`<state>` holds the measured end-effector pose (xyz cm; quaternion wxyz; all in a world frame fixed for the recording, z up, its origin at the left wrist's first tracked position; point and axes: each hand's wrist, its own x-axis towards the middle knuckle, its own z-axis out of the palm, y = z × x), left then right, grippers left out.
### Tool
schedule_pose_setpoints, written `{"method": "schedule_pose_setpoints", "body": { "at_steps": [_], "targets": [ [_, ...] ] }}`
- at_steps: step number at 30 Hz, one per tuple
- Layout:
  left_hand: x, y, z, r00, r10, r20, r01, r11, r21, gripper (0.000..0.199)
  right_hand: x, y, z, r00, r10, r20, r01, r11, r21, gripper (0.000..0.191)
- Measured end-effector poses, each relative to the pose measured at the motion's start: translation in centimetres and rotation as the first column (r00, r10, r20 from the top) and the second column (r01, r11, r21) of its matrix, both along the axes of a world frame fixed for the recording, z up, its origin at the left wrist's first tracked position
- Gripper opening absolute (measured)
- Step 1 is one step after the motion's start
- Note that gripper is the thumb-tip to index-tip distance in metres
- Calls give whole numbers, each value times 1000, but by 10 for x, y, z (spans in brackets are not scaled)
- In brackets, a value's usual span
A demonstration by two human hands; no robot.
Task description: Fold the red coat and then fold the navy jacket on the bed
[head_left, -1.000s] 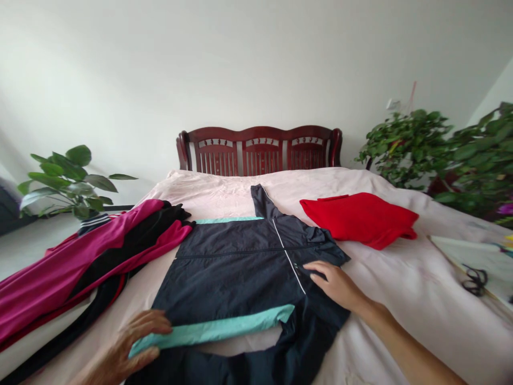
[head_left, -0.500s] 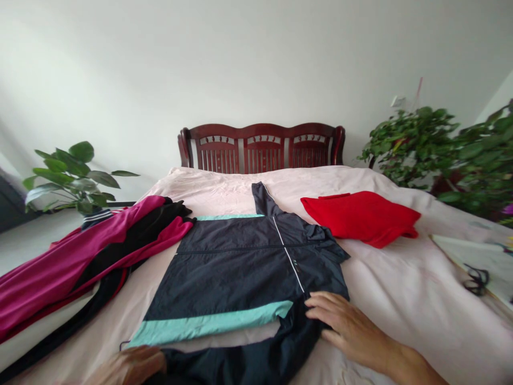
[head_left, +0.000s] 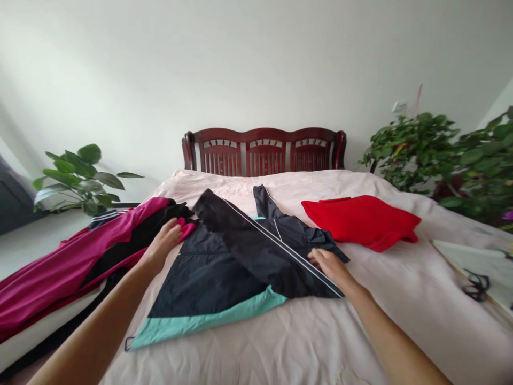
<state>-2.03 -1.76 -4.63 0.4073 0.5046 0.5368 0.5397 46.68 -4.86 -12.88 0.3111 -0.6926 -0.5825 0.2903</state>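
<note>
A navy jacket [head_left: 208,272] with a mint hem band [head_left: 208,322] lies flat on the bed. A dark panel of it with white piping [head_left: 256,251] crosses it diagonally towards the upper left. My left hand [head_left: 165,245] is off the jacket, its fingertips against a magenta tracksuit top [head_left: 80,262] and holding nothing. My right hand [head_left: 331,267] rests on the folded navy fabric near the jacket's right edge. Whether those fingers grip the fabric is hidden.
A red folded garment [head_left: 363,222] lies on the pale pink bedcover [head_left: 280,342] to the right. Black scissors [head_left: 476,286] sit on a pale sheet [head_left: 468,262] at the right edge. A dark wooden headboard [head_left: 264,152] and potted plants [head_left: 417,152] stand behind.
The jacket's dark lower part now lies diagonally across its upper part. My left hand has left the hem and moved up to the magenta top; my right hand has moved up the jacket.
</note>
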Motion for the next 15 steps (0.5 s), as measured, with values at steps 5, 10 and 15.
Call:
{"method": "schedule_pose_setpoints", "body": {
  "at_steps": [5,10,15],
  "targets": [
    [-28,-48,-60,897,-367,-246,310,919,-242,60,13,-28,-25,979,191,-70,-190,982,20,55],
    [-72,-100,-105,621,-459,-636,418,879,-227,58,0,-41,-26,956,125,266,-132,991,6,34],
    [-113,-133,-133,523,-394,-756,426,889,-169,70,-12,-43,-34,785,-72,615,-34,987,158,30]
  ]
}}
